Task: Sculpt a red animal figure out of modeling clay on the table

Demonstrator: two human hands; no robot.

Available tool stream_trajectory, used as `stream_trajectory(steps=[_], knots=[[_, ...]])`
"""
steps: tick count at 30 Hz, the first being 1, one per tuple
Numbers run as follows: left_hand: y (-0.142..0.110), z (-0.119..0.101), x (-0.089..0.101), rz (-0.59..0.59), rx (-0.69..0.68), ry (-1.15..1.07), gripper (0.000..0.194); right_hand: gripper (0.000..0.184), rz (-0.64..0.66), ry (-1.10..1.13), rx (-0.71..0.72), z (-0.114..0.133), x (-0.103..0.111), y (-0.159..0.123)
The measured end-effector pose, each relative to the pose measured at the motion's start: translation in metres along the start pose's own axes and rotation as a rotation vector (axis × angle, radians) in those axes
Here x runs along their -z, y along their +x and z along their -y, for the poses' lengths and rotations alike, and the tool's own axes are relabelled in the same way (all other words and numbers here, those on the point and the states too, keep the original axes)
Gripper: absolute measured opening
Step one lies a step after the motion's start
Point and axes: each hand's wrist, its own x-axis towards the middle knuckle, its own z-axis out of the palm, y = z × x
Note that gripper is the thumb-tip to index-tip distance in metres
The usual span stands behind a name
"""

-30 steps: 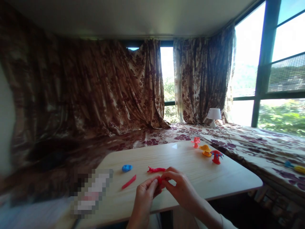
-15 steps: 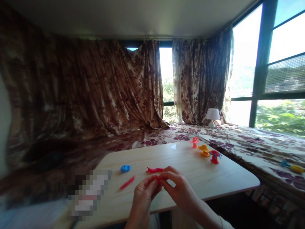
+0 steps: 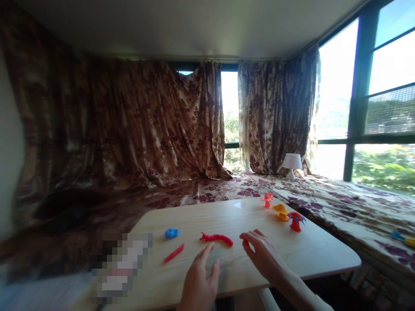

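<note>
A curved red strip (image 3: 218, 238) lies on the pale table (image 3: 319, 255), just ahead of the left hand (image 3: 200, 276), whose thumb stands apart from its fingers, holding nothing. Right of the strip, the right hand (image 3: 263, 254) arches, thumb and forefinger pinching a small red bit (image 3: 245, 242).

Pixelated object (image 3: 121, 267): mosaic is hiding its form.
Right hand (image 3: 259, 249): curling inward, obscuring any grip.
Blue-and-yellow item (image 3: 407, 241): picture's right edge is cutting it off.
</note>
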Motion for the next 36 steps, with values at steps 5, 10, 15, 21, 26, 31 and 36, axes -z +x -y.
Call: stream_trajectory(steps=[5,10,15,21,26,31,36], knots=[[-0.01,0.022,0.002,0.173,-0.141,0.618,0.054,0.029,0.155,-0.133,-0.016,-0.029,0.006,-0.021],[-0.014,0.015,0.001,0.205,-0.117,0.72,0.055,0.03,0.17,-0.107,-0.064,-0.028,0.003,-0.02],[-0.01,0.024,0.0,0.198,-0.133,0.711,0.055,0.035,0.147,-0.058,-0.13,-0.045,-0.011,-0.019],[-0.012,0.025,-0.001,0.174,-0.183,0.733,0.053,0.038,0.23,0.004,-0.055,-0.032,-0.009,-0.048],[-0.011,0.026,-0.001,0.155,-0.192,0.731,0.052,0.038,0.268,-0.117,-0.09,-0.025,-0.014,-0.011],[-0.008,0.031,-0.001,0.156,-0.166,0.694,0.051,0.046,0.354,-0.313,-0.266,-0.047,-0.018,0.004],[-0.013,0.019,0.0,0.17,-0.153,0.704,0.054,0.048,0.402,-0.235,-0.129,-0.029,-0.009,-0.034]])
